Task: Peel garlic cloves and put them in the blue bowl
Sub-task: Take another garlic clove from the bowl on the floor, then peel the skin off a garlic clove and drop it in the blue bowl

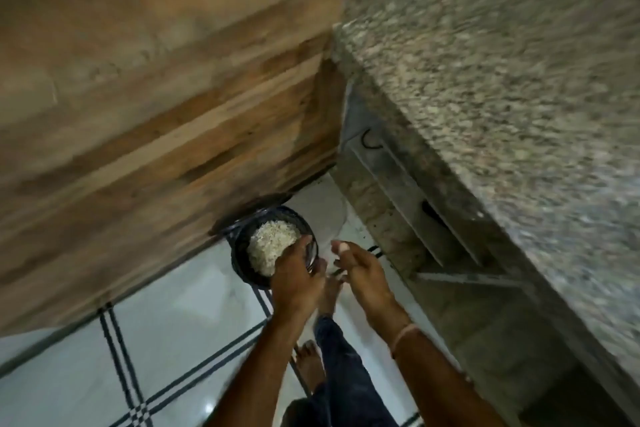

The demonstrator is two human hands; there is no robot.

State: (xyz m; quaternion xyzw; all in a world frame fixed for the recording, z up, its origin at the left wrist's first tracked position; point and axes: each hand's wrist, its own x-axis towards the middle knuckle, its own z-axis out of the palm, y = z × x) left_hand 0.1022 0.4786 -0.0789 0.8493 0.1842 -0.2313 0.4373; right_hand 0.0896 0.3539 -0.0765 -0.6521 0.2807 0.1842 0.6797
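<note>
The person stands looking down at the white tiled floor, between a wooden cabinet filling the upper left of the frame and a speckled granite counter running down the right. Just below centre, the left hand has its fingers curled over the right rim of a dark round container heaped with pale flaky stuff, which looks to me like garlic skins, though the blur makes it hard to be sure. Just beside it the right hand is apart from the container, fingers fairly straight and holding nothing I can make out. No blue bowl is in sight, and I cannot pick out any garlic cloves, peeled or not. Judging by that heap, a good deal of peeling seems done and this looks more like dealing with the waste; how many cloves remain, nothing here shows.
</note>
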